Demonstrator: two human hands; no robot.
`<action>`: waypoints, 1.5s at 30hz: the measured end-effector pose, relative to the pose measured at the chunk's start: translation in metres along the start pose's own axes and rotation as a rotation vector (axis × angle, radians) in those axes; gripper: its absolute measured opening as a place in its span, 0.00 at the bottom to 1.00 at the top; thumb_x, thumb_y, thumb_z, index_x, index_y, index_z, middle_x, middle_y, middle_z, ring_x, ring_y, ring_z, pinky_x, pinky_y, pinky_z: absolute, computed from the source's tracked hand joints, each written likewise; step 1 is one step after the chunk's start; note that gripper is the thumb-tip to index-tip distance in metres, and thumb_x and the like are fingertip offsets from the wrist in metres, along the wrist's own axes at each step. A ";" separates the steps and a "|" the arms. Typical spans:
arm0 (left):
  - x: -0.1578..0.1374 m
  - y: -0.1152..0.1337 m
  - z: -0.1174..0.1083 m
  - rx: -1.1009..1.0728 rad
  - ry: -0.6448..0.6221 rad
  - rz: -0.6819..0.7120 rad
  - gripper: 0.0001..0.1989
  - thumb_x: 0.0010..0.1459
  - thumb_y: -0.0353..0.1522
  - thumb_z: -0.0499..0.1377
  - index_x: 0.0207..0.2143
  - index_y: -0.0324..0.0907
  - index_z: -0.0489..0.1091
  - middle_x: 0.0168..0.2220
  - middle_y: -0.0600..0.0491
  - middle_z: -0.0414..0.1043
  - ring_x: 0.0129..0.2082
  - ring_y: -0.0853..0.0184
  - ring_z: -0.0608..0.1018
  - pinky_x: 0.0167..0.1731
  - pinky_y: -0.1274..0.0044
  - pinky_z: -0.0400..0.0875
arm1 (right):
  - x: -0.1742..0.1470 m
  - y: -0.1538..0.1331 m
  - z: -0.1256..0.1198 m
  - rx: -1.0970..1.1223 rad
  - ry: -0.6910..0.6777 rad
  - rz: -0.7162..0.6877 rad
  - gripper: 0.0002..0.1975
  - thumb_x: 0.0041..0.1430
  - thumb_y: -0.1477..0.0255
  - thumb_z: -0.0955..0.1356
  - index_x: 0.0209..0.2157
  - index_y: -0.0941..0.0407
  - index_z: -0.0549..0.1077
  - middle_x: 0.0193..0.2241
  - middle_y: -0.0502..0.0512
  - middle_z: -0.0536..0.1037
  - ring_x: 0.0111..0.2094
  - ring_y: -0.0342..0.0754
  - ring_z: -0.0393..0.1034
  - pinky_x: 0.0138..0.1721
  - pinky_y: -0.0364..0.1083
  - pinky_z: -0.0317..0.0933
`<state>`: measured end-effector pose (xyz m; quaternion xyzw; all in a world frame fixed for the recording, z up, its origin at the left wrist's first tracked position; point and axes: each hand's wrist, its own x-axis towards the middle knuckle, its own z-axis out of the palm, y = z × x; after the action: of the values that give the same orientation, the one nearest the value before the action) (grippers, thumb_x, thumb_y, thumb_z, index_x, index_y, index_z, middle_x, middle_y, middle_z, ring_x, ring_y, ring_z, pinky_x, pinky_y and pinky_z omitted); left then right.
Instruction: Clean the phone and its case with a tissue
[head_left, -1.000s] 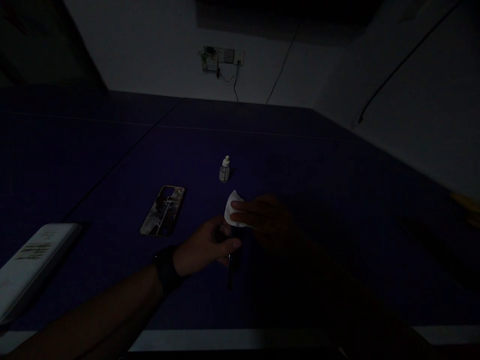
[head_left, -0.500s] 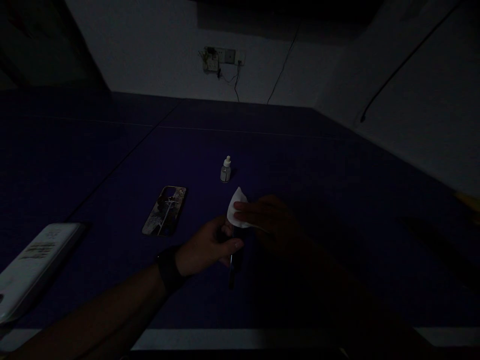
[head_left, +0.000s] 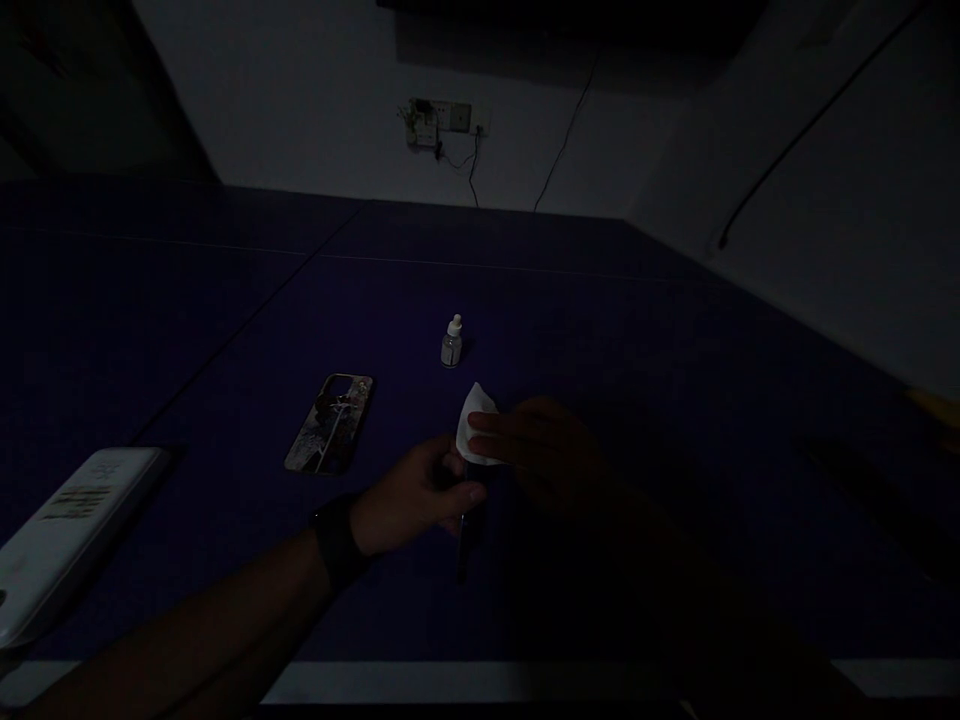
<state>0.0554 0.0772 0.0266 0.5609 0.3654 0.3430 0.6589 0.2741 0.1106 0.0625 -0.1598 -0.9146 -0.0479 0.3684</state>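
Note:
My left hand (head_left: pixel 420 490), with a dark band at the wrist, is closed around a thin dark phone (head_left: pixel 463 545) held on edge, its narrow side toward me. Against the upper part of the phone, my right hand (head_left: pixel 544 445) presses a white wipe (head_left: pixel 478 415) with its fingers. Most of the right hand is in deep shadow, and the phone's broad face is hard to make out. Beyond the hands a small dropper bottle (head_left: pixel 451 345) with a white cap stands upright. To the left lies a patterned phone case (head_left: pixel 330 425).
A long white case or box (head_left: pixel 75 535) lies at the left on the dark blue table (head_left: pixel 375 290). Sockets with plugs and cables (head_left: pixel 442 118) are on the back wall. A yellowish object (head_left: pixel 934 408) shows at the right edge. The room is very dim.
The white wipe and the right-hand fingers have shifted slightly down along the phone. My left hand keeps its hold; the bottle and phone case stay where they were.

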 end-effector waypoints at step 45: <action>0.001 -0.001 -0.007 -0.148 -0.085 -0.029 0.37 0.44 0.54 0.73 0.47 0.39 0.67 0.36 0.53 0.73 0.28 0.71 0.76 0.25 0.81 0.71 | -0.007 -0.011 -0.002 0.102 -0.105 0.075 0.26 0.65 0.83 0.60 0.61 0.53 0.67 0.57 0.57 0.77 0.49 0.48 0.74 0.49 0.52 0.65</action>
<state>0.0494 0.0811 0.0245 0.5195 0.3190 0.3354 0.7183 0.2769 0.0981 0.0597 -0.1774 -0.9273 0.0212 0.3290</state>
